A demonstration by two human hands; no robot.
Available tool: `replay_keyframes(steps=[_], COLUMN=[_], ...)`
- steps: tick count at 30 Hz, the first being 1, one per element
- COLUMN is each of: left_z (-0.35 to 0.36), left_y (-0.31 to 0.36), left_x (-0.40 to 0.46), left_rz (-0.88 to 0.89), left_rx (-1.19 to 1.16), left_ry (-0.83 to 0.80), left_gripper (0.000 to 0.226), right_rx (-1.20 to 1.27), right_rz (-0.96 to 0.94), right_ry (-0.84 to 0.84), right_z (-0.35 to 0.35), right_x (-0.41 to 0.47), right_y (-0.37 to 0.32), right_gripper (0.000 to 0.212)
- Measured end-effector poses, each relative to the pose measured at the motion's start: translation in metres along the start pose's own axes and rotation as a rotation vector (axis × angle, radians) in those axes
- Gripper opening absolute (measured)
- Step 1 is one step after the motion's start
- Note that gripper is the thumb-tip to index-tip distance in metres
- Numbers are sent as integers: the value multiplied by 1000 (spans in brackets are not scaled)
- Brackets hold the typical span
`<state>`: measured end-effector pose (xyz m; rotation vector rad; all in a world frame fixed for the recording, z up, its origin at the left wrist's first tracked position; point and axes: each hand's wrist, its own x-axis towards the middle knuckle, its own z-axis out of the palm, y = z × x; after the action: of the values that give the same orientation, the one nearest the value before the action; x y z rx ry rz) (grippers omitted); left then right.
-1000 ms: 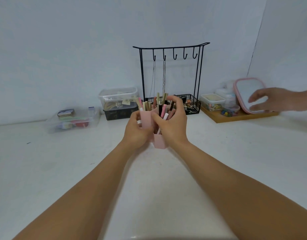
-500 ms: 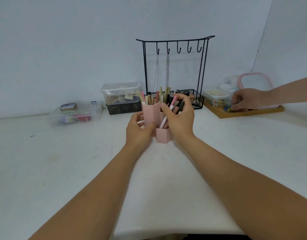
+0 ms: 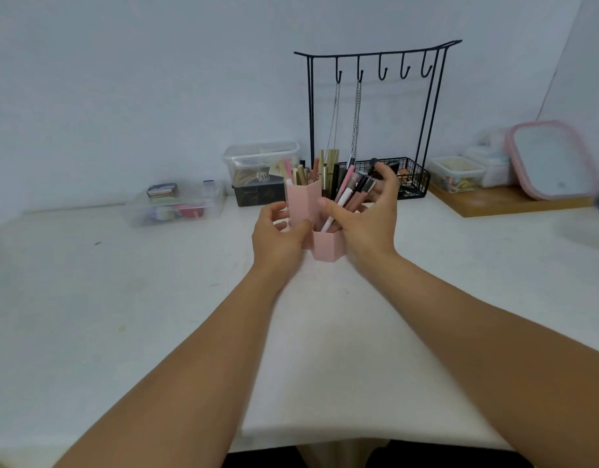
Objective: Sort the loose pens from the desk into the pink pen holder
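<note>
The pink pen holder (image 3: 300, 204) stands on the white desk (image 3: 122, 315), made of hexagonal tubes of different heights. Several pens (image 3: 347, 194) in pink, gold and black stick up out of it. My left hand (image 3: 278, 241) grips the holder from the left, with the thumb on its front face. My right hand (image 3: 372, 224) curls round the leaning bunch of pens on the right, thumb in front and fingers behind. I see no loose pens on the desk.
Right behind the holder is a black wire hook stand (image 3: 372, 59) with hanging chains and a basket. Clear boxes (image 3: 176, 204) and a stacked box (image 3: 261, 157) sit back left. A wooden tray (image 3: 504, 204) with containers and a pink-rimmed lid (image 3: 555, 160) sits back right.
Another person's hand at the back-right tray has left the view. My right hand's fingers have spread a little round the pens. My left hand stays on the holder.
</note>
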<state>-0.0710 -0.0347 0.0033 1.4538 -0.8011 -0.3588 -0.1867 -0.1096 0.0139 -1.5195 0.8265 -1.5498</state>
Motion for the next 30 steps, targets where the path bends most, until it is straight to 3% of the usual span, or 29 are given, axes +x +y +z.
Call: replay_keyframes(steps=[4,8,15,24,30], left_z=[1,1,-2,7,-17], left_y=[0,0,-3,8,19], left_x=[0,0,5,12,21], left_rz=[2,-33,-67,-66,-44], left_rx=[32,-4,-41,268,235], left_ry=[36,-4,-87,-384,-334], left_gripper=[45,40,43,71,60], right_rx=[-32,-4,-177,-381,-390], right_rz=[180,280,194,255,423], right_ry=[-183,-489,-408,-368,-386], right_z=[-8,-20,-11,10,14], right_x=[-1,1,9,21,25], right_y=[1,1,13,18,8], right_gripper=[126,109,67,59,48])
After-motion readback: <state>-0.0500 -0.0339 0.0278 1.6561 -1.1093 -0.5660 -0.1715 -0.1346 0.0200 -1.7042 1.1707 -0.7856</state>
